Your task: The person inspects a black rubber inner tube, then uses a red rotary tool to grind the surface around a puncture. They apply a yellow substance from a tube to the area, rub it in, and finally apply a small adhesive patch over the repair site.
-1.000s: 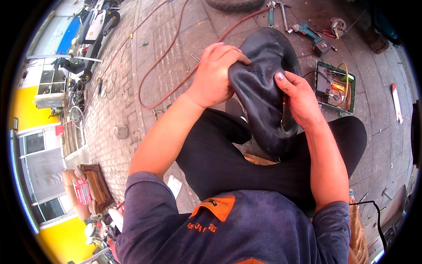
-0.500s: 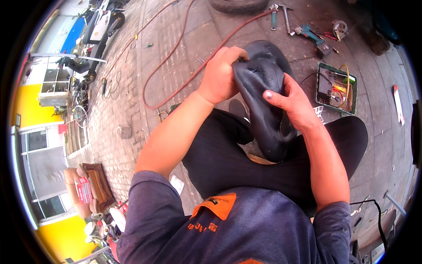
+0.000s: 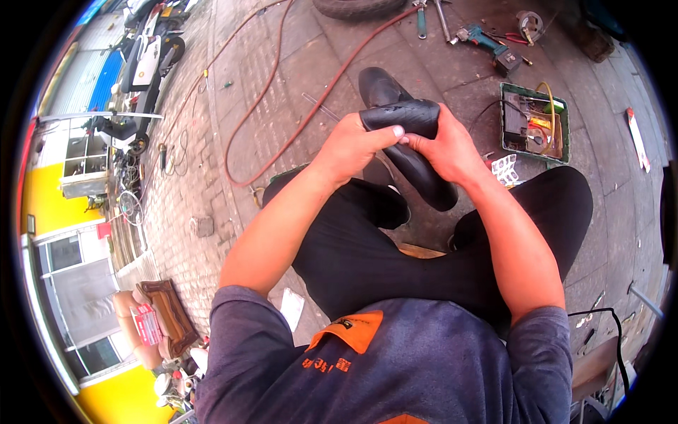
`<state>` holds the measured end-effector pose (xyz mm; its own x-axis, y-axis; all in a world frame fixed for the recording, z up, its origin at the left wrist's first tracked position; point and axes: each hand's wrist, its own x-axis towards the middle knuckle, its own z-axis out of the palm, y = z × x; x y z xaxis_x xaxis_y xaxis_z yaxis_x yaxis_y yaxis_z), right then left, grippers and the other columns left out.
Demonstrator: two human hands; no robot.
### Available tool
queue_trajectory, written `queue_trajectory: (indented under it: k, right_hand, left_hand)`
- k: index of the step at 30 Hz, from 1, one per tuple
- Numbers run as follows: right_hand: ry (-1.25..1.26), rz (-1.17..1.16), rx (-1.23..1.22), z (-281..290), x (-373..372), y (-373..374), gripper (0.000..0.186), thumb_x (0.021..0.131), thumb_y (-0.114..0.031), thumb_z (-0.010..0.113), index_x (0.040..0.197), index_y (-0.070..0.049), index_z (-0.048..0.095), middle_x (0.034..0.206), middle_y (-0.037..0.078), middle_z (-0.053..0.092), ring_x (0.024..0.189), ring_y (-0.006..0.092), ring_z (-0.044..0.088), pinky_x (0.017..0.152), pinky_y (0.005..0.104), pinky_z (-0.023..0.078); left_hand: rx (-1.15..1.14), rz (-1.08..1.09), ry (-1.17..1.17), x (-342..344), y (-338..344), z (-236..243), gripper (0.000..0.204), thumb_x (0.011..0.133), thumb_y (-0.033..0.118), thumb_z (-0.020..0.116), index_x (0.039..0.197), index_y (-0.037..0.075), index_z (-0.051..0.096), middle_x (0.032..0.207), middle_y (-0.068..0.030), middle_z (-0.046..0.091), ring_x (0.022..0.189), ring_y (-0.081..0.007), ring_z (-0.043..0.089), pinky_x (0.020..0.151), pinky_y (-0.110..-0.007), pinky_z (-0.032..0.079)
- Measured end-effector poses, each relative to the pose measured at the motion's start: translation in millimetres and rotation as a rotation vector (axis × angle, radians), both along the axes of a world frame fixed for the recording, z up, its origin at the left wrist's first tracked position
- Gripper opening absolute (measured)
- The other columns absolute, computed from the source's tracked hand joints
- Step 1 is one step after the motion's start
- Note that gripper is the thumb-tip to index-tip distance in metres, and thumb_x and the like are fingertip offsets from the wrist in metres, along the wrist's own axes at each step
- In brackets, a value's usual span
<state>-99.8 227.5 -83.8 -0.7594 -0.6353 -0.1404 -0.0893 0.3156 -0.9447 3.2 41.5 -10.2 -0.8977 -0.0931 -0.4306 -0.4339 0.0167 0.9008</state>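
A black rubber inner tube (image 3: pixel 421 181), folded over on itself, is held above and between my bent legs (image 3: pixel 558 205). My left hand (image 3: pixel 357 148) grips the left side of the folded band, its thumb pressed across the rubber. My right hand (image 3: pixel 448 148) is closed on the right side, with its thumb reaching in close to the left thumb. The fingertips on the far side of the rubber are hidden.
A tyre (image 3: pixel 360 8), red hose (image 3: pixel 321 92), wrench (image 3: pixel 421 21), hammer (image 3: pixel 445 28), drill (image 3: pixel 480 42) and green crate of parts (image 3: pixel 565 141) lie beyond my hands. On the left stand scooters (image 3: pixel 141 63) and a brown armchair (image 3: pixel 169 314).
The inner tube is now folded into a narrower, twisted bundle. My left hand has moved down with its thumb across the band, and my right hand has shifted closer to it.
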Motion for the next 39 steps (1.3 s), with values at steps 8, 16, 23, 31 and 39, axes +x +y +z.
queue_trajectory:
  k: [8,16,23,31,39]
  right_hand:
    - [0.021,0.007,-0.054,1.8,-4.8,1.1,0.058,0.094,-0.030,0.086,0.134,0.002,0.059,0.124,0.023,0.075,0.122,0.0374,0.072,0.103,0.0464,0.055]
    - [-0.030,0.126,-0.004,10.5,-14.2,5.6,0.055,0.095,-0.032,0.086,0.132,0.001,0.063,0.120,0.022,0.076,0.113,0.0303,0.074,0.101,0.0420,0.055]
    - [0.094,-0.222,-0.321,11.6,-30.7,9.0,0.032,0.098,-0.006,0.062,0.128,0.001,0.066,0.114,0.013,0.072,0.112,0.0217,0.068,0.099,0.0353,0.054]
    - [0.517,-0.027,0.001,30.7,4.2,-38.4,0.033,0.110,-0.034,0.058,0.112,-0.004,0.070,0.108,0.021,0.075,0.109,0.0441,0.068,0.093,0.0536,0.055]
    - [0.709,-0.234,0.126,23.1,-21.6,-38.3,0.022,0.108,-0.028,0.059,0.111,-0.008,0.067,0.091,0.022,0.077,0.092,0.0450,0.074,0.081,0.0571,0.058]
  left_hand:
    - [-0.280,-0.042,0.240,3.1,-3.9,-23.8,0.027,0.105,0.010,0.064,0.127,-0.001,0.076,0.105,0.0028,0.072,0.099,-0.0074,0.062,0.093,-0.029,0.053]
    - [-0.453,0.028,0.261,6.4,2.7,-21.9,0.020,0.105,0.011,0.068,0.120,0.000,0.077,0.098,0.0013,0.072,0.088,-0.0081,0.061,0.079,-0.029,0.052]
    - [-0.795,0.006,0.411,8.9,10.9,-16.2,0.018,0.096,0.005,0.071,0.113,0.002,0.077,0.094,-0.0141,0.074,0.083,-0.0271,0.071,0.079,-0.036,0.056]
    - [-1.151,-0.256,0.705,8.9,26.0,-22.2,0.019,0.076,-0.003,0.073,0.093,0.003,0.073,0.092,-0.0123,0.072,0.085,-0.0363,0.068,0.075,-0.045,0.057]
    - [-1.074,-0.186,0.813,12.3,21.9,-15.3,0.022,0.081,-0.005,0.073,0.102,0.003,0.078,0.094,-0.0124,0.074,0.087,-0.0349,0.070,0.076,-0.041,0.057]
